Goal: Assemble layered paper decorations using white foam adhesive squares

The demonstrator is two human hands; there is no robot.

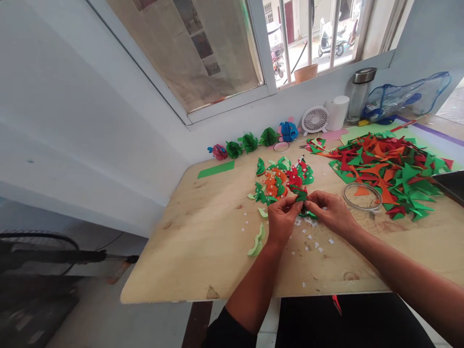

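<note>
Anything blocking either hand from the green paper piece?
Nothing visible does. The left hand and right hand both meet at the green paper piece. Loose white paper squares lie on the wooden tabletop nearer the person, not between.

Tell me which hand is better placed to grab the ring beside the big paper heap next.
Probably the right hand: the ring lies just to its right, while the left hand would have to reach across. Both are busy with a green paper piece.
</note>
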